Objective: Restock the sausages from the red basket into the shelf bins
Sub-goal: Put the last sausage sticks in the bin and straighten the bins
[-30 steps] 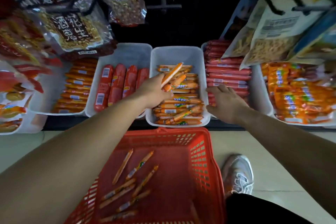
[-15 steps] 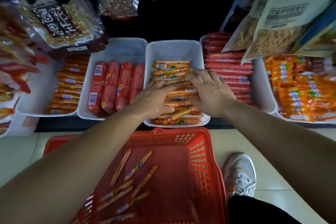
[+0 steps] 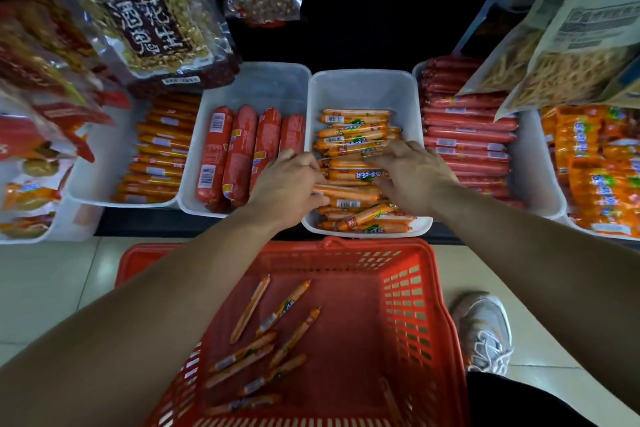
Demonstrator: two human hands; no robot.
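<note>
From the camera on my head I look down at the shelf with both arms stretched out to the middle white bin (image 3: 363,90), which holds a stack of thin orange sausages (image 3: 353,142) lying mostly crosswise. My left hand (image 3: 287,180) sits at the left edge of that stack, over the bin's left wall. Its fingers are curled against the sausage ends, and I cannot tell whether they actually grip one or only touch them. My right hand (image 3: 412,173) lies on top of the stack towards its right side, relaxed and spread, fingers flat on the wrappers and holding nothing. Just below the shelf edge, between my forearms, stands the red basket (image 3: 415,288) on the pale tiled floor (image 3: 45,288). About ten loose sausages (image 3: 277,315) of the same orange kind are scattered across its bottom, pointing in different directions. The neighbouring bin (image 3: 263,83) to the left holds fat red sausages (image 3: 239,149) lying front to back, and to the right of the middle bin long red sausages (image 3: 464,135) are stacked crosswise. Bags of peanuts (image 3: 156,28) hang above the left bins. My grey shoe (image 3: 485,333) shows on the floor just right of the basket.
</note>
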